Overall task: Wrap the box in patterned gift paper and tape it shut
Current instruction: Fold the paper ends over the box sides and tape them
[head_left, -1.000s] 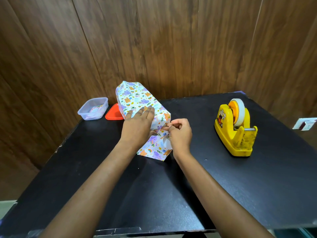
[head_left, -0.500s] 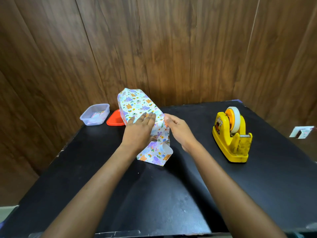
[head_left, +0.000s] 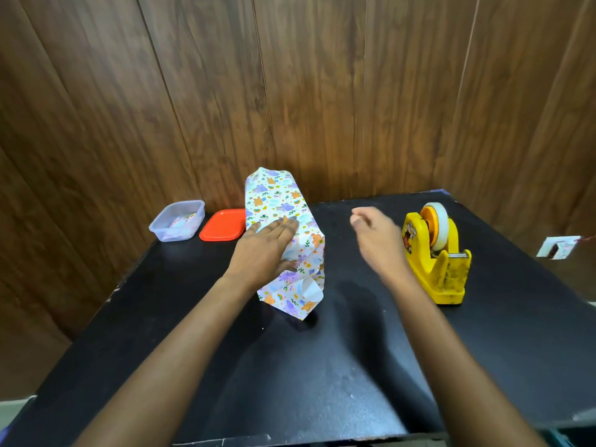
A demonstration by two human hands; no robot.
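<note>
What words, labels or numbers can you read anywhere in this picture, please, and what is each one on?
No text here can be read.
Tape dispenser: its side sticker shows a cartoon figure; any lettering is too blurred.
Gift paper: printed pictures only, no words.
Card at the right edge: too small to read.
Paper inside the clear tub: too small to read.

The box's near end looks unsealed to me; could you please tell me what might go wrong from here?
1. The flap at the near end of the box curls loose. With only the left hand pressing on top, the fold may spring open.
2. The right hand hangs between box and dispenser. Pulling tape one-handed may drag the dispenser or tangle the tape.
</note>
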